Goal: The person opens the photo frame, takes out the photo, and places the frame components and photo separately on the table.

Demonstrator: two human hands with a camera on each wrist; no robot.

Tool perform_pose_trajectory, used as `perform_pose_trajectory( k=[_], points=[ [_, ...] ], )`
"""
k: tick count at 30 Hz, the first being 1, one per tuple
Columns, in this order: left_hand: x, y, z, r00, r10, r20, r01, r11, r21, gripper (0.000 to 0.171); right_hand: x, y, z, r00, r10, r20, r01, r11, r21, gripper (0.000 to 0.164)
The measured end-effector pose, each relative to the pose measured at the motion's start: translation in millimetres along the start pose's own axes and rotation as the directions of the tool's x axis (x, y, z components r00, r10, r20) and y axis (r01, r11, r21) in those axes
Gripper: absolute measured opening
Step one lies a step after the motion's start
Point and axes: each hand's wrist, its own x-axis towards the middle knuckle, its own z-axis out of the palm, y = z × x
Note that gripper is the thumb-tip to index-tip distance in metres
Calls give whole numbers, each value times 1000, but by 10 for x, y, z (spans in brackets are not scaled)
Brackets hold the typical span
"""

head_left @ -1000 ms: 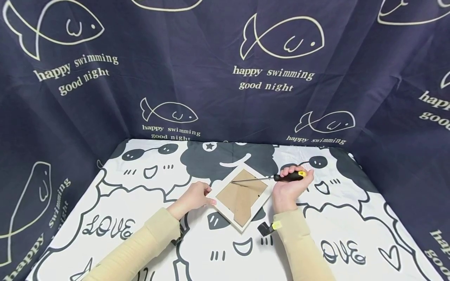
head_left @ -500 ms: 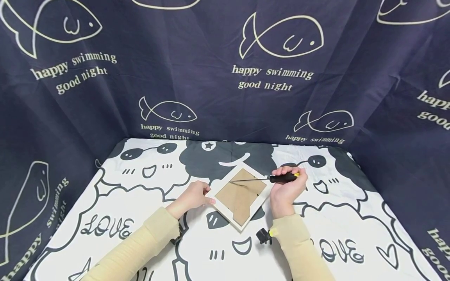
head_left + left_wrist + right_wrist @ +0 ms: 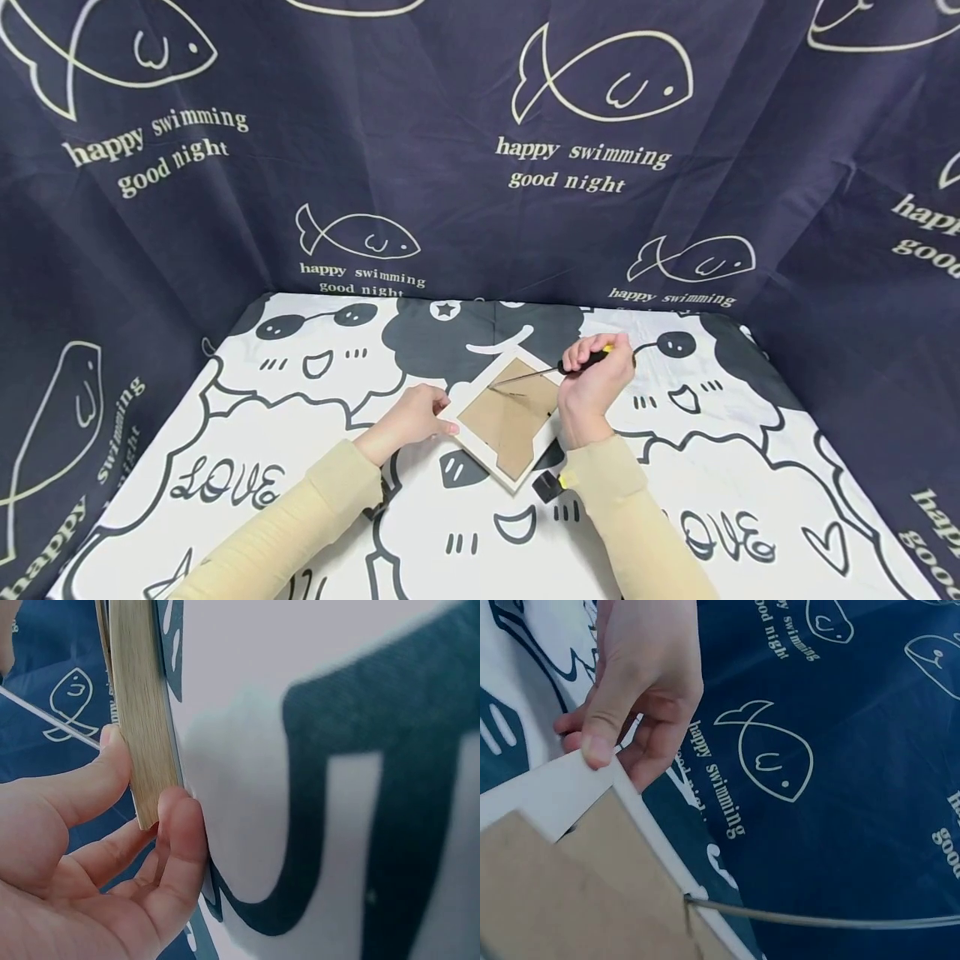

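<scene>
A picture frame with a white border [image 3: 476, 443] lies back side up on the printed cloth, one corner towards me. Its brown backing board [image 3: 513, 421] faces up, with a stand flap on it. My left hand [image 3: 412, 414] pinches the frame's left corner, thumb on top and fingers underneath, its wooden side edge [image 3: 142, 712] showing in the left wrist view. My right hand [image 3: 592, 396] grips the black and yellow handle of a screwdriver [image 3: 536, 375]. The screwdriver's shaft [image 3: 817, 922] slants down leftward, its tip at the upper-left inner edge of the border.
A white cloth [image 3: 315, 517] with dark sheep drawings covers the table. Behind and at both sides hangs a navy curtain [image 3: 450, 150] with fish prints. A black wrist camera [image 3: 548, 485] sits by my right cuff, near the frame's lower corner.
My right hand has moved left towards the frame and the screwdriver's handle has risen, so the shaft slopes more steeply. The tip stays at the same inner edge. The left hand keeps its hold.
</scene>
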Motion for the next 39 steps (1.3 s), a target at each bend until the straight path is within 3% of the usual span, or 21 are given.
perform_pose_trajectory(
  k=[7,11,13,16,22,30,34,39],
  points=[
    [21,-14,-7,998,27,52,-28,1000,13,42,57,97,243,1000,7,-16,-8,995,-101,37],
    [45,-38,-4,998,15,61,-15,1000,7,29,100,171,357,1000,8,-3,-8,987,-159,38],
    [52,-44,1,998,15,61,-16,1000,16,34,121,214,411,1000,5,5,-4,982,-190,37],
    [45,-35,3,998,9,55,-10,1000,15,54,152,288,493,1000,-4,14,7,969,-247,35],
    [36,-2,7,999,20,46,-20,1000,14,55,221,426,647,1000,-25,11,27,928,-372,34],
    [46,3,2,999,21,40,-22,999,31,55,449,598,784,996,-8,-85,-32,886,-462,34],
    [46,-4,-9,999,17,46,-19,999,46,56,552,700,834,991,-22,-129,-50,848,-528,35],
    [40,-5,-22,999,13,53,-16,998,58,56,624,817,894,982,-70,-177,-65,754,-654,34]
  ],
)
